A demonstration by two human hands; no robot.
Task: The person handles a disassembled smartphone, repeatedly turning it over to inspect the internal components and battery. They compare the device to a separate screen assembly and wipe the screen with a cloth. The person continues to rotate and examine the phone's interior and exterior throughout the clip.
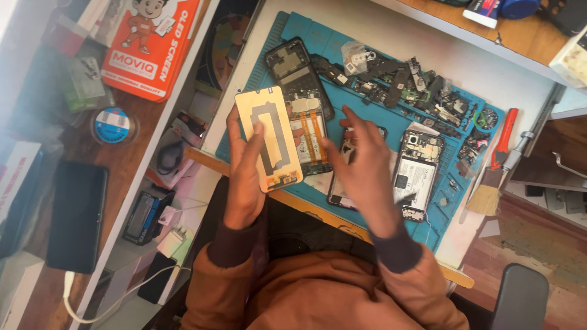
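My left hand (243, 177) holds a phone screen panel (269, 137) upright over the blue repair mat (293, 27), its copper-coloured back toward me, thumb resting on it. My right hand (364, 168) hovers to the right with fingers spread, holding nothing, above a phone (342, 195) lying on the mat. Just behind the panel lies an opened phone frame (302, 91) with orange flex cables showing. A second opened phone (416, 174) with its battery exposed lies right of my right hand.
Several small phone parts (416, 88) are heaped along the mat's far edge. A brush (486, 195) and a red-handled tool (504, 137) lie at the right. An orange box (150, 46), a tape roll (112, 125) and a dark phone (76, 214) sit on the left shelves.
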